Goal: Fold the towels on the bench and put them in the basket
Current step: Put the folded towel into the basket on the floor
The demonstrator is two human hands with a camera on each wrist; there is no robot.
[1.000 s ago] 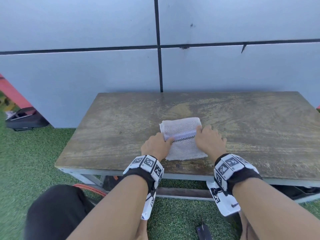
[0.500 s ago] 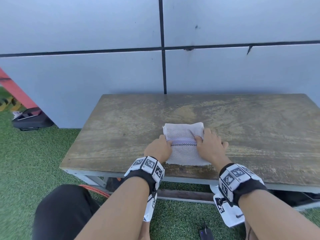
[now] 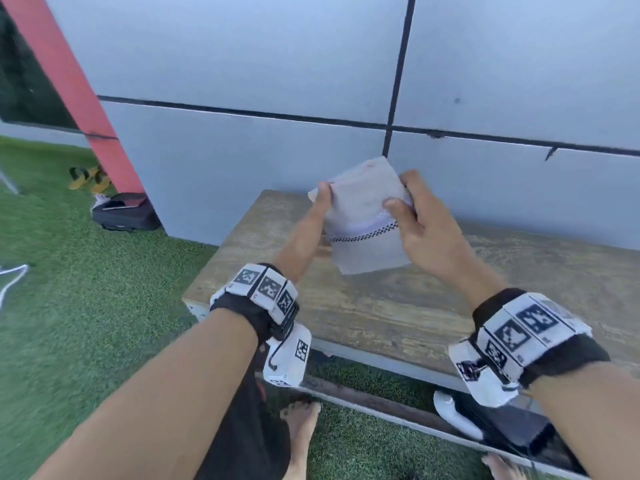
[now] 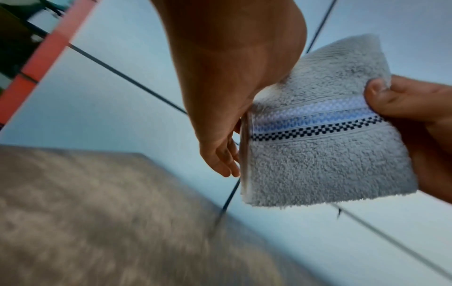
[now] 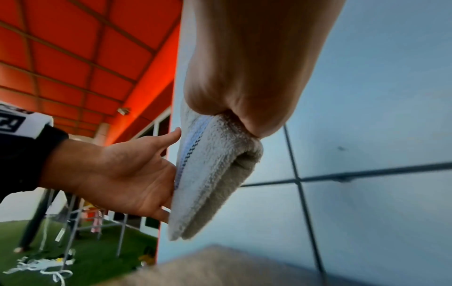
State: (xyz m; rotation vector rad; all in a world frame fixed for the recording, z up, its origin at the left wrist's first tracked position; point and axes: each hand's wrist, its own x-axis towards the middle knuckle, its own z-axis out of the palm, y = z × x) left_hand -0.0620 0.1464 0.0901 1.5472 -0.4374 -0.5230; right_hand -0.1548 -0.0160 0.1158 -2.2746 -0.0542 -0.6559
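Note:
A folded grey towel with a blue band and a black checked stripe hangs in the air above the far left part of the wooden bench. My right hand pinches its right edge, thumb on the front and fingers behind. My left hand holds the left edge, thumb on the front near the top, fingers fairly straight along the back. The left wrist view shows the towel face-on, with the right thumb on its stripe. In the right wrist view the towel is edge-on, showing several layers. No basket is in view.
A grey panelled wall stands right behind the bench. Artificial grass lies to the left, with a black bag, sandals, a red post and a white cord. My bare foot is by the bench.
The towel lay flat on the bench under both hands; now both hands have lifted it off the bench and hold it upright. My view has swung left.

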